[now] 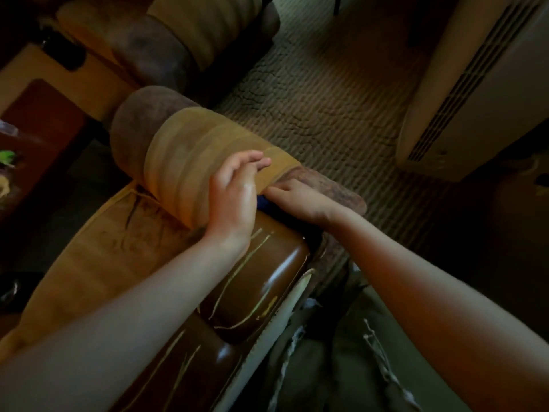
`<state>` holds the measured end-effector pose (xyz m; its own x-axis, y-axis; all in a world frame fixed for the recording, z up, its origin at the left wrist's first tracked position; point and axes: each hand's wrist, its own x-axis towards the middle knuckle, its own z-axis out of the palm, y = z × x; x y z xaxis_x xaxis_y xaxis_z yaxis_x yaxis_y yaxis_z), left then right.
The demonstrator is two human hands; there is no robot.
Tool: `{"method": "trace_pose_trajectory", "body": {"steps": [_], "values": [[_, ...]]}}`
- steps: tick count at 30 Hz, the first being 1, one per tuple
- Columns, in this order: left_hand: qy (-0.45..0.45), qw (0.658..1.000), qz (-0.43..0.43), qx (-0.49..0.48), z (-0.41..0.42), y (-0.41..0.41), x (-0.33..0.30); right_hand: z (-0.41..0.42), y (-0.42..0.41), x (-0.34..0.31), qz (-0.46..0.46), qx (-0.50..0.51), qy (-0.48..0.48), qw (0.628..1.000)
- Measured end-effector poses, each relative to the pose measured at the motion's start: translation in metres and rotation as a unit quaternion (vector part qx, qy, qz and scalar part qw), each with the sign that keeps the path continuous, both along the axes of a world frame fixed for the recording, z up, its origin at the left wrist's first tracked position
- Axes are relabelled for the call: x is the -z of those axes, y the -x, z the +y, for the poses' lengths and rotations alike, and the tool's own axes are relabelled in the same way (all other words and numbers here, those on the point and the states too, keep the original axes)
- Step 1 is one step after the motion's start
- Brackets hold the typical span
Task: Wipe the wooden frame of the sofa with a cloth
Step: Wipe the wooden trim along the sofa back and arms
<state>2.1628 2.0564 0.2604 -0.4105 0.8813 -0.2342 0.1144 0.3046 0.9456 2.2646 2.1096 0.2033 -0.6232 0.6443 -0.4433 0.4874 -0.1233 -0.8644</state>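
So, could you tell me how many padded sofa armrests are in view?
2: the near armrest under the left hand, and the far armrest at top. Others may be out of frame.

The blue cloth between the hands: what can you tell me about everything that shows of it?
Only a small patch of the blue cloth shows; it looks soft and dark blue. It lies on the glossy brown wooden frame of the sofa, at the base of the padded armrest. The right hand lies flat over it and hides most of it; the left hand, resting on the armrest, borders it. Its full shape cannot be told.

Ribbed carpet (341,93), white louvred unit (475,84) (upper right), dark red table (38,126) at left.
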Motion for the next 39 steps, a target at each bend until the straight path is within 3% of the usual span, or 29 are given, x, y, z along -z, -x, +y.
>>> {"method": "trace_pose_trajectory", "body": {"steps": [2,4,6,7,10,12,14,16,18,22,26,29,31,34,36,39], "values": [[0.038,0.999,0.019,0.018,-0.002,0.005,-0.006,-0.011,-0.020,0.000,0.056,-0.024,-0.010,0.998],[0.098,0.973,0.186,0.092,-0.010,0.012,-0.012,-0.015,-0.040,0.000,0.079,-0.053,-0.035,0.995],[0.162,0.882,0.413,0.156,-0.023,0.018,-0.018,-0.007,-0.038,-0.001,0.084,-0.070,-0.030,0.993],[0.193,0.851,0.464,0.149,-0.030,0.019,-0.022,0.000,-0.028,-0.001,0.079,-0.094,-0.022,0.992],[0.310,0.844,0.429,0.083,-0.042,0.008,-0.027,0.030,0.020,0.008,0.023,-0.186,0.009,0.982],[0.324,0.824,0.460,0.067,-0.043,-0.006,-0.021,0.045,0.036,0.033,-0.044,-0.210,0.060,0.975],[0.312,0.799,0.513,0.051,-0.042,-0.014,-0.019,0.052,0.027,0.064,-0.082,-0.174,0.114,0.975],[0.311,0.790,0.527,0.043,-0.043,-0.016,-0.018,0.049,0.006,0.077,-0.047,-0.121,0.175,0.976],[0.325,0.780,0.532,0.050,-0.043,-0.015,-0.017,0.043,-0.001,0.069,0.046,-0.092,0.179,0.978],[0.347,0.773,0.530,0.040,-0.037,-0.015,-0.017,0.028,0.036,0.025,0.193,-0.218,0.098,0.952],[0.345,0.774,0.529,0.046,-0.039,-0.012,-0.012,0.044,0.053,0.058,0.098,-0.270,0.112,0.951],[0.345,0.768,0.537,0.055,-0.040,-0.012,-0.011,0.057,0.032,0.107,-0.046,-0.201,0.156,0.966],[0.349,0.761,0.544,0.057,-0.039,-0.013,-0.013,0.054,0.016,0.119,-0.074,-0.162,0.191,0.965],[0.355,0.756,0.546,0.064,-0.039,-0.015,-0.015,0.050,0.009,0.094,0.057,-0.113,0.184,0.975],[0.360,0.758,0.540,0.066,-0.037,-0.014,-0.016,0.046,0.016,0.066,0.153,-0.139,0.147,0.967],[0.360,0.757,0.541,0.063,-0.036,-0.014,-0.016,0.043,0.035,0.058,0.159,-0.219,0.096,0.958]]}}
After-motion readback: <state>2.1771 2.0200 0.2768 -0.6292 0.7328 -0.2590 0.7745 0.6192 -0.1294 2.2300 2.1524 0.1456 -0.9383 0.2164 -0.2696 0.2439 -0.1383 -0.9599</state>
